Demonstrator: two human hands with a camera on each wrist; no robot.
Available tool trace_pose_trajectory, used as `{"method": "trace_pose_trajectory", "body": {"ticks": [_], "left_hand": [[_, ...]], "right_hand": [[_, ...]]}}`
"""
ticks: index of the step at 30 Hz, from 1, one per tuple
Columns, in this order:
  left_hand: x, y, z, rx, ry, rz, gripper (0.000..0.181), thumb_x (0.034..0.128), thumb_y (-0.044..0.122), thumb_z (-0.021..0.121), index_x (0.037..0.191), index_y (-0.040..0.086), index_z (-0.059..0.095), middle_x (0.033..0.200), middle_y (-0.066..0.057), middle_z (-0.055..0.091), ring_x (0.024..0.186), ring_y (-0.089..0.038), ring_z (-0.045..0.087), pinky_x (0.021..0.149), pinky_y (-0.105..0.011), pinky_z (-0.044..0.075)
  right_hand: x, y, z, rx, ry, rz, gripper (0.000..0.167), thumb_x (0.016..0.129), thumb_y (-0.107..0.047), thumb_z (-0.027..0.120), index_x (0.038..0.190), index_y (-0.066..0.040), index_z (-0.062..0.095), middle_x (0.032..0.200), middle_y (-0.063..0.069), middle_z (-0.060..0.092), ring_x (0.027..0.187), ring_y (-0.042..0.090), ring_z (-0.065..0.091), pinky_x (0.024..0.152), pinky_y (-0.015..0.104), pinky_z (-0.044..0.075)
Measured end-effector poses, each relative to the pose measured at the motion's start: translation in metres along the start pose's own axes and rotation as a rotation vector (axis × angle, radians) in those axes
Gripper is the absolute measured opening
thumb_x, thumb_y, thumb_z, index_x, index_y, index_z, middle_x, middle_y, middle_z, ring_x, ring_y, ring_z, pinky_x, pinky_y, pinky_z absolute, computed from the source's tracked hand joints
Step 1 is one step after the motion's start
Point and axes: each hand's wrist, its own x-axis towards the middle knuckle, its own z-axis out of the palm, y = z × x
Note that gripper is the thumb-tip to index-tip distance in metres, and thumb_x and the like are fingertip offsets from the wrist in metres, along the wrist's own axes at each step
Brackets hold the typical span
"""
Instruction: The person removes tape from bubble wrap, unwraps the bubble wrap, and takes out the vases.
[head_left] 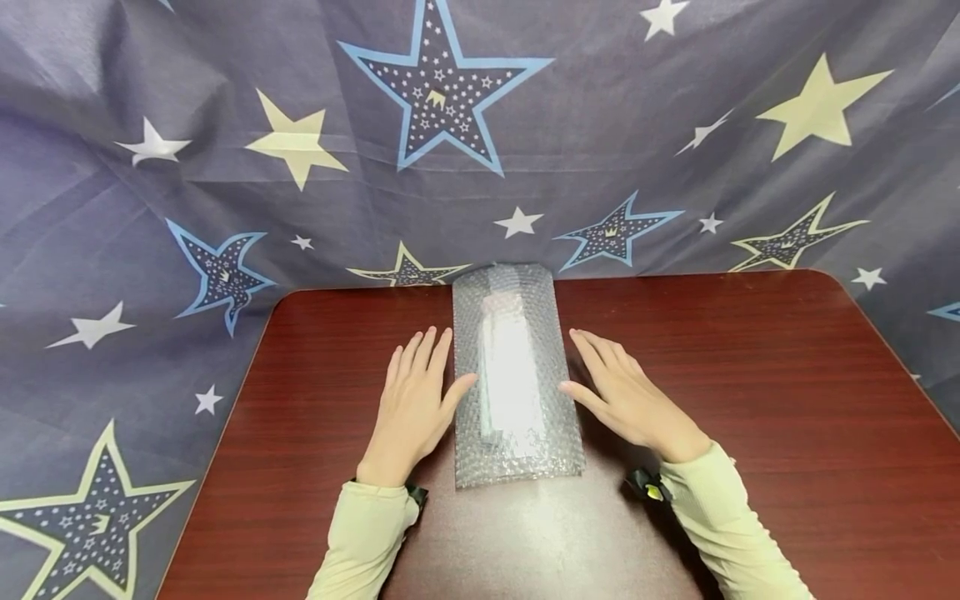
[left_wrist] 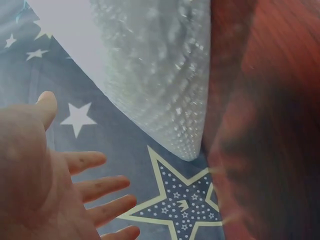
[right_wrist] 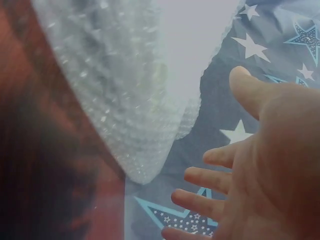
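Observation:
A bubble-wrap pouch [head_left: 468, 433] lies lengthwise on the table, with something pale and flat showing inside under a bright glare. My left hand [head_left: 411, 404] is at its left edge, fingers straight and thumb tip at the wrap. On the other side my right hand [head_left: 633, 400] has its fingers extended, thumb near the right edge. Whether either thumb touches the wrap I cannot tell. In the left wrist view the hand [left_wrist: 55, 180] is beside the wrap [left_wrist: 160, 75]; in the right wrist view the hand [right_wrist: 270, 160] is beside the wrap [right_wrist: 120, 90]. Neither hand holds anything.
The dark red wooden table [head_left: 750, 375] has rounded far corners. Behind it and at the sides hangs a grey-blue cloth [head_left: 525, 192] with star prints, and the pouch's far end reaches the table's back edge. A dark band with a yellow piece [head_left: 648, 487] is at the right wrist.

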Motion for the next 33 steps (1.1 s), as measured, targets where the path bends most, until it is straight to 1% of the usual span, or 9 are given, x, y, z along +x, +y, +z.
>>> {"method": "trace_pose_trajectory", "body": {"ticks": [5, 11, 14, 20, 24, 28, 30, 33], "left_hand": [[0.001, 0.005, -0.002, -0.031, -0.016, -0.004, 0.070, 0.1031, 0.056, 0.038, 0.157, 0.012, 0.028, 0.159, -0.017, 0.031, 0.149, -0.034, 0.025, 0.123, -0.051, 0.013], [0.000, 0.010, 0.004, -0.057, 0.003, 0.032, 0.069, 0.1033, 0.055, 0.039, 0.154, 0.009, 0.034, 0.155, -0.017, 0.038, 0.146, -0.033, 0.031, 0.122, -0.051, 0.018], [-0.001, 0.012, 0.007, -0.067, -0.004, 0.042, 0.068, 0.1035, 0.055, 0.039, 0.154, 0.009, 0.035, 0.155, -0.017, 0.038, 0.145, -0.033, 0.032, 0.122, -0.051, 0.020], [-0.002, 0.013, 0.010, -0.082, -0.025, 0.050, 0.068, 0.1038, 0.056, 0.036, 0.153, 0.009, 0.036, 0.156, -0.016, 0.038, 0.146, -0.032, 0.031, 0.122, -0.049, 0.019], [-0.003, 0.014, 0.011, -0.107, -0.052, 0.057, 0.069, 0.1036, 0.057, 0.035, 0.153, 0.009, 0.037, 0.156, -0.015, 0.038, 0.146, -0.032, 0.031, 0.121, -0.051, 0.021], [-0.004, 0.014, 0.012, -0.154, -0.111, 0.057, 0.071, 0.1024, 0.059, 0.036, 0.155, 0.011, 0.035, 0.158, -0.013, 0.035, 0.148, -0.031, 0.029, 0.121, -0.051, 0.022], [-0.004, 0.014, 0.013, -0.177, -0.140, 0.050, 0.073, 0.1016, 0.061, 0.037, 0.156, 0.012, 0.032, 0.159, -0.012, 0.033, 0.148, -0.030, 0.028, 0.121, -0.051, 0.022], [-0.005, 0.014, 0.014, -0.203, -0.166, 0.029, 0.074, 0.1006, 0.063, 0.036, 0.157, 0.015, 0.030, 0.160, -0.010, 0.031, 0.149, -0.028, 0.027, 0.121, -0.050, 0.022]], "right_hand": [[0.009, -0.008, -0.001, 0.021, -0.011, -0.004, 0.073, 0.102, -0.044, 0.052, 0.156, -0.003, 0.026, 0.157, 0.015, 0.030, 0.142, 0.033, 0.031, 0.115, 0.055, 0.027], [0.020, -0.020, -0.002, 0.032, -0.037, -0.014, 0.071, 0.103, -0.045, 0.050, 0.155, -0.003, 0.028, 0.156, 0.016, 0.031, 0.144, 0.032, 0.030, 0.115, 0.055, 0.028], [0.026, -0.026, -0.001, 0.035, -0.036, -0.021, 0.070, 0.103, -0.045, 0.049, 0.154, -0.003, 0.029, 0.155, 0.016, 0.033, 0.143, 0.031, 0.031, 0.114, 0.055, 0.030], [0.035, -0.032, 0.005, 0.051, -0.028, -0.052, 0.067, 0.103, -0.044, 0.049, 0.152, -0.001, 0.032, 0.150, 0.016, 0.039, 0.137, 0.032, 0.038, 0.112, 0.052, 0.034], [0.035, -0.032, 0.012, 0.048, -0.039, -0.047, 0.067, 0.103, -0.046, 0.047, 0.151, -0.001, 0.033, 0.150, 0.014, 0.041, 0.136, 0.031, 0.039, 0.112, 0.050, 0.035], [0.033, -0.030, 0.017, 0.036, -0.040, -0.047, 0.066, 0.104, -0.046, 0.047, 0.151, -0.002, 0.035, 0.150, 0.013, 0.041, 0.137, 0.030, 0.039, 0.114, 0.047, 0.035], [0.032, -0.030, 0.019, 0.034, -0.033, -0.052, 0.065, 0.104, -0.045, 0.047, 0.150, -0.001, 0.036, 0.150, 0.013, 0.041, 0.137, 0.029, 0.039, 0.114, 0.046, 0.035], [0.033, -0.029, 0.022, 0.024, -0.021, -0.069, 0.064, 0.104, -0.044, 0.048, 0.149, 0.000, 0.038, 0.149, 0.014, 0.041, 0.136, 0.029, 0.039, 0.114, 0.045, 0.035]]}}
